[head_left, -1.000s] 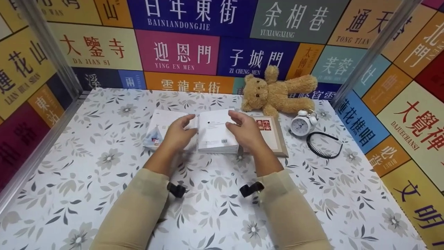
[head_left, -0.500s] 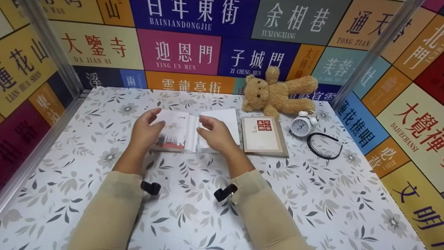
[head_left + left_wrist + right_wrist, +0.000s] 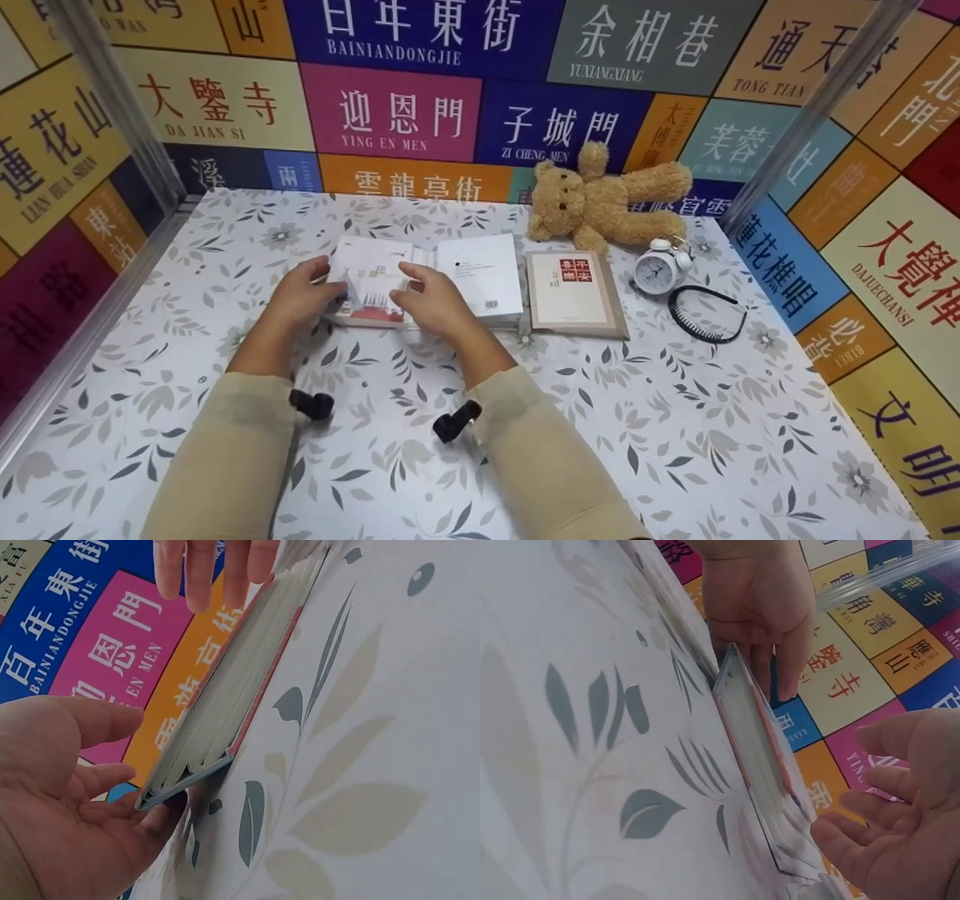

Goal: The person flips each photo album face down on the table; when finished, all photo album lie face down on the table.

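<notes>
A book with a pale illustrated cover and red lower edge (image 3: 367,296) lies on the table, its inner pages spreading toward a white book (image 3: 480,277) with a barcode. My left hand (image 3: 300,296) is at its left edge. In the left wrist view, fingers of the left hand (image 3: 82,795) reach under the spine corner of the book (image 3: 225,682), thumb apart above. My right hand (image 3: 431,296) hovers over the right side of the illustrated book. Seen from the right wrist, the right hand (image 3: 907,802) has spread fingers beside the page edges (image 3: 754,735), holding nothing.
A beige framed card or booklet (image 3: 574,292) with red characters lies right of the books. Beyond it are a teddy bear (image 3: 600,199), a white alarm clock (image 3: 660,268) and a black headband (image 3: 705,315). Panels with printed characters (image 3: 390,112) stand behind the table.
Both hands have moved left from over the books' middle. The left hand has come to the illustrated book's outer edge, and the right has left the white book.
</notes>
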`<state>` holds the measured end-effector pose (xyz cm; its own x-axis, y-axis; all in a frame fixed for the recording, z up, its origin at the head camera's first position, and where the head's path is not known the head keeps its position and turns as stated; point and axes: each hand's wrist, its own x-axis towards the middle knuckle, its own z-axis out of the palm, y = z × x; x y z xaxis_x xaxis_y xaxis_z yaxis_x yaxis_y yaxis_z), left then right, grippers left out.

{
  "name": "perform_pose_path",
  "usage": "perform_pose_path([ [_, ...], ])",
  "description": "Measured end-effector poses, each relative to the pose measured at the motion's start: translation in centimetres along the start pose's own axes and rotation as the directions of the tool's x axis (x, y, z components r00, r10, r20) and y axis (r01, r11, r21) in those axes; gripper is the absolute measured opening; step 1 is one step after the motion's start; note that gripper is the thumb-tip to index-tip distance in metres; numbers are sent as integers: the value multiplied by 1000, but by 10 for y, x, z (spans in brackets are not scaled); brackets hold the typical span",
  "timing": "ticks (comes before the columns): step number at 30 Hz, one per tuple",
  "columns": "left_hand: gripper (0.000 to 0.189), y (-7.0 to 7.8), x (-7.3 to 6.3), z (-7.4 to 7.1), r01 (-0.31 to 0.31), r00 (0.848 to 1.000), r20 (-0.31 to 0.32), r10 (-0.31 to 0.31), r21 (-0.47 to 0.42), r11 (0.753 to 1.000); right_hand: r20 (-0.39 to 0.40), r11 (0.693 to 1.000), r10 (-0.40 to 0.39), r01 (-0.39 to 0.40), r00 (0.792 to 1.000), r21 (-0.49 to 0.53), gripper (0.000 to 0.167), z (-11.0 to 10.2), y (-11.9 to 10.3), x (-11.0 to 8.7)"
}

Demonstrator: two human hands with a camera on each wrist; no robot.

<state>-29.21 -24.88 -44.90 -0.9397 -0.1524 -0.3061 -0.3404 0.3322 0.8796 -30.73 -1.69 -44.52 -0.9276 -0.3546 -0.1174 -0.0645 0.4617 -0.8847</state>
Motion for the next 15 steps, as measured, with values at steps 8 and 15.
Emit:
perform_pose_path([
  [8, 77, -7, 6, 2, -1, 1000, 27, 2, -13, 1000, 25, 997, 24, -22, 999, -74, 62, 9, 2, 1],
  [15, 80, -6, 5, -12, 47, 998, 45, -46, -39, 998, 110, 999, 11, -7, 994, -35, 65, 12, 3, -1],
])
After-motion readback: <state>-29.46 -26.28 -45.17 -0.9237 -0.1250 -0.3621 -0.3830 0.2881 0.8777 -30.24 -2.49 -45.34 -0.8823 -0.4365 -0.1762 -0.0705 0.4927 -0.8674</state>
